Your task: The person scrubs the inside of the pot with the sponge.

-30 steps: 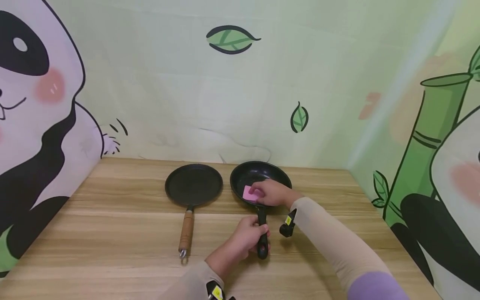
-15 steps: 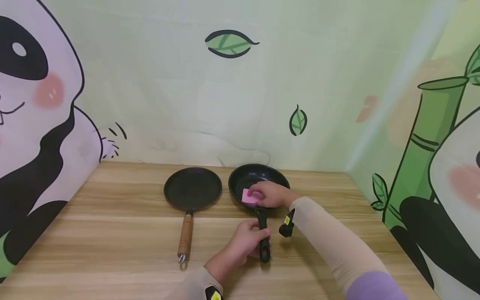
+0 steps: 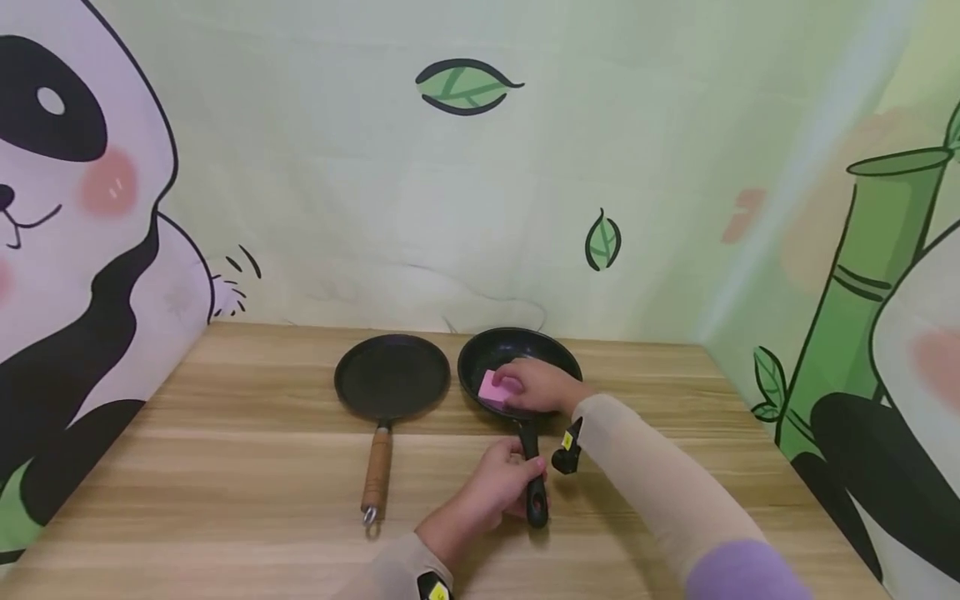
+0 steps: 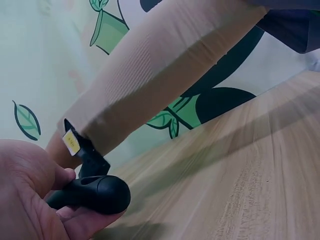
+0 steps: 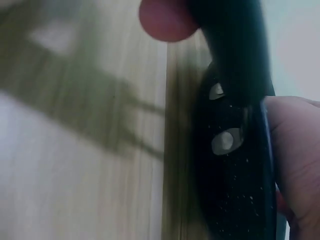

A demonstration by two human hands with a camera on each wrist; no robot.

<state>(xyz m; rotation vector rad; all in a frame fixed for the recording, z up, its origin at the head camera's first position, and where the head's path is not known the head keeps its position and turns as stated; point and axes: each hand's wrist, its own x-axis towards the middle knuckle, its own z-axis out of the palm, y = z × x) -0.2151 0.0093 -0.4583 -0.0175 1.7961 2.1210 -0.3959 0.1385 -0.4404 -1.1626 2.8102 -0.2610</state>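
Note:
A black frying pan (image 3: 491, 348) stands near the back of the table, its black handle (image 3: 536, 502) pointing toward me. My left hand (image 3: 491, 486) grips that handle, thumb on top and fingers beneath; the left wrist view shows the rounded handle end (image 4: 102, 195) poking out of the grasp. Inside the pan, my right hand (image 3: 542, 386) pinches a pink sponge (image 3: 491, 390) against the lower left of the cooking surface. Seen from the right wrist, the pan's dark outer wall (image 5: 232, 185) has two metal rivets beside the handle. The sponge is hidden in that view.
Left of the frying pan lies a flat black crepe pan (image 3: 392, 377) with a wooden handle (image 3: 378, 471) and a metal hanging ring. Both pans rest on a wooden table (image 3: 247, 450). Behind it rises a wall covering (image 3: 337, 183) printed with pandas, leaves and bamboo.
My right hand has slid the sponge a little to the left inside the frying pan. The handle end, in my left hand, has swung slightly right. The crepe pan stays in place.

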